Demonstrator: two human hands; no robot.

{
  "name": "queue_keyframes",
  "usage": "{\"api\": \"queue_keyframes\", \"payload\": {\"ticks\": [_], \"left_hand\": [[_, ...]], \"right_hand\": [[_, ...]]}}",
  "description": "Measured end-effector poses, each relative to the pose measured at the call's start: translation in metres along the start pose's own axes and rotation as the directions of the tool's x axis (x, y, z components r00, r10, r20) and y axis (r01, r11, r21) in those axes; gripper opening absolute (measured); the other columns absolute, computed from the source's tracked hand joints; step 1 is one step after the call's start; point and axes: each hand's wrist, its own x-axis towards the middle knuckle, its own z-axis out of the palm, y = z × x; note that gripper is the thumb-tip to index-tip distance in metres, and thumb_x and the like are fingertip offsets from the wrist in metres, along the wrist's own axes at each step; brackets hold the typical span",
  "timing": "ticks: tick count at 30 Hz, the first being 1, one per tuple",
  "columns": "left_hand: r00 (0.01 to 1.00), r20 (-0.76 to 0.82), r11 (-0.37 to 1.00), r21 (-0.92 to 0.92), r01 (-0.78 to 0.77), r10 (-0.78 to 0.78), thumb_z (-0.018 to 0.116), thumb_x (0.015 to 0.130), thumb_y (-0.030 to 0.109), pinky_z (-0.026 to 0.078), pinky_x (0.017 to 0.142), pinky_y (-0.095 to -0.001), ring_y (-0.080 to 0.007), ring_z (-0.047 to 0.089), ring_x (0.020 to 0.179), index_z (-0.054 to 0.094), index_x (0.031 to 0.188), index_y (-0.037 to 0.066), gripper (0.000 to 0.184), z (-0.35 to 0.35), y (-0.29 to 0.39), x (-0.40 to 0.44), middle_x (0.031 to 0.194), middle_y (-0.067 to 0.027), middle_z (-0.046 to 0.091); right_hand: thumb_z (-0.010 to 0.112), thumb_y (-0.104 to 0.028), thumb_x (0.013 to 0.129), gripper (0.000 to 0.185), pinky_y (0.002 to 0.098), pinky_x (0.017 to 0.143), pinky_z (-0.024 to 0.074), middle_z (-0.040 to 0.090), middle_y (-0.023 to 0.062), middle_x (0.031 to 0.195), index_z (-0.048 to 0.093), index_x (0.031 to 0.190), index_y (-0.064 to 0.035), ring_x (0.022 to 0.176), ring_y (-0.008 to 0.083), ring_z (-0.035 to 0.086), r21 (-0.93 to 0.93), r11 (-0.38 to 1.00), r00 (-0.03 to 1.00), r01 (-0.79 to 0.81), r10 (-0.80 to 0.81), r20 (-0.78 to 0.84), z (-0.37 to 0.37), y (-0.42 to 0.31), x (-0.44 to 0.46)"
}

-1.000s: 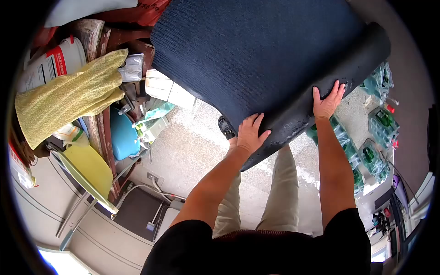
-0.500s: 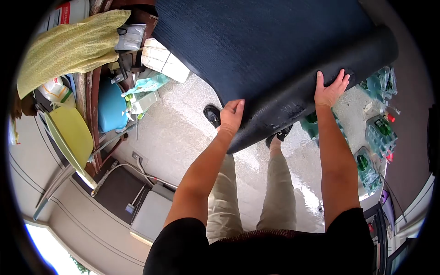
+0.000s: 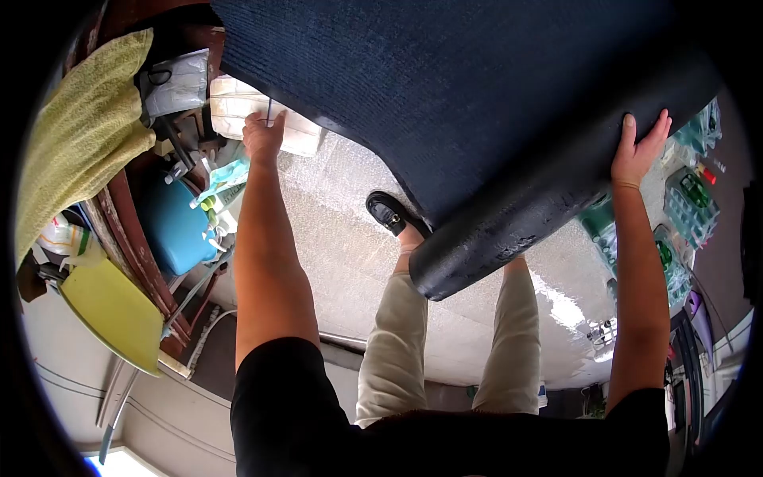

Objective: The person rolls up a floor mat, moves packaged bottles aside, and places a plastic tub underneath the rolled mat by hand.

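From where I am standing, one camera is riding on the person's head, looking forward and steeply down at the dark ribbed mat [image 3: 477, 103]. The mat is running out past the top of the view. The lens is hovering close over the wearer's own body: below the mat, the black top [image 3: 461, 445] is filling the bottom edge, nearest of all. The wide, round view is bending lines and darkening at its corners. It is taking in the yellow cloth [image 3: 87, 131] left of the mat and the green bottle packs [image 3: 690, 207] right of it.
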Motion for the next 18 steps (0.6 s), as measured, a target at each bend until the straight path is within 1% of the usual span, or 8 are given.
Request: {"api": "queue_keyframes", "payload": {"ticks": [1,3,5,9,11,13,17,18], "left_hand": [[1.000,0.020,1.000,0.008,0.006,-0.006,0.068,0.073,0.048,0.042,0.091,-0.0394,-0.0311,0.050,0.112,0.053,0.118,0.013,0.059,0.006,-0.011,-0.002,0.112,-0.0119,0.055],[0.944,0.295,0.989,0.026,0.144,-0.145,0.062,0.076,0.054,0.041,0.091,-0.0395,-0.0297,0.052,0.110,0.053,0.118,0.013,0.059,0.001,-0.001,-0.001,0.111,-0.0124,0.058],[0.953,0.301,0.966,0.253,-0.051,-0.029,0.051,0.080,0.059,0.042,0.087,-0.0397,-0.0310,0.058,0.099,0.062,0.096,0.011,0.051,-0.005,0.018,-0.028,0.100,-0.0094,0.064],[0.931,0.355,0.995,-0.009,0.095,-0.085,0.061,0.077,0.053,0.046,0.077,-0.0367,-0.0290,0.061,0.083,0.061,0.076,0.011,0.042,-0.002,0.022,-0.056,0.082,-0.0107,0.065],[0.950,0.310,0.998,0.041,-0.045,0.030,0.067,0.073,0.049,0.047,0.076,-0.0360,-0.0277,0.060,0.078,0.061,0.076,0.010,0.040,0.001,0.028,-0.073,0.079,-0.0112,0.064],[0.925,0.378,0.999,-0.033,-0.025,0.036,0.068,0.073,0.049,0.047,0.076,-0.0356,-0.0267,0.061,0.079,0.061,0.077,0.008,0.041,-0.009,0.033,-0.068,0.080,-0.0117,0.065],[0.867,0.491,0.956,0.208,-0.205,0.079,0.069,0.073,0.047,0.048,0.076,-0.0351,-0.0251,0.063,0.085,0.066,0.087,0.006,0.044,-0.061,0.049,-0.055,0.084,-0.0126,0.066],[0.831,0.556,0.948,0.271,-0.168,-0.012,0.071,0.072,0.046,0.049,0.079,-0.0349,-0.0252,0.063,0.094,0.066,0.095,0.006,0.047,-0.086,0.054,-0.051,0.094,-0.0122,0.067]], "right_hand": [[0.061,-0.042,0.083,0.075,0.0434,0.107,0.0217,0.026,0.0293,0.141,0.030,0.137,0.0003,0.131,0.0404,0.027,-0.003,1.000,1.000,0.003,-0.003,0.004,0.002,-0.001,-0.005],[0.061,-0.042,0.084,0.076,0.0433,0.107,0.0214,0.025,0.0295,0.141,0.029,0.138,0.0006,0.131,0.0402,0.026,0.013,1.000,1.000,-0.004,0.004,0.007,0.002,0.003,-0.008],[0.060,-0.042,0.084,0.076,0.0432,0.107,0.0212,0.024,0.0298,0.141,0.029,0.138,0.0007,0.132,0.0402,0.025,-0.025,1.000,1.000,0.005,-0.004,0.016,0.004,0.000,-0.004],[0.059,-0.045,0.084,0.077,0.0434,0.108,0.0208,0.025,0.0297,0.141,0.028,0.138,0.0001,0.132,0.0404,0.025,-0.051,0.999,1.000,-0.007,0.008,0.022,0.002,-0.005,-0.003],[0.058,-0.047,0.083,0.078,0.0436,0.107,0.0214,0.025,0.0293,0.141,0.029,0.139,-0.0008,0.131,0.0407,0.026,-0.067,0.998,1.000,-0.001,0.002,0.014,0.004,-0.002,-0.001],[0.056,-0.043,0.085,0.074,0.0426,0.108,0.0211,0.029,0.0283,0.141,0.030,0.137,0.0017,0.132,0.0392,0.027,-0.112,0.994,1.000,0.010,-0.010,0.001,0.002,-0.003,-0.003],[0.057,-0.045,0.085,0.075,0.0435,0.107,0.0227,0.031,0.0298,0.138,0.030,0.137,0.0019,0.130,0.0413,0.029,-0.087,0.996,1.000,0.011,-0.013,-0.020,0.004,-0.008,-0.005],[0.057,-0.045,0.085,0.075,0.0435,0.107,0.0227,0.031,0.0298,0.138,0.030,0.137,0.0019,0.130,0.0413,0.029,-0.063,0.998,1.000,0.003,-0.004,-0.023,0.004,-0.014,-0.007]]}}
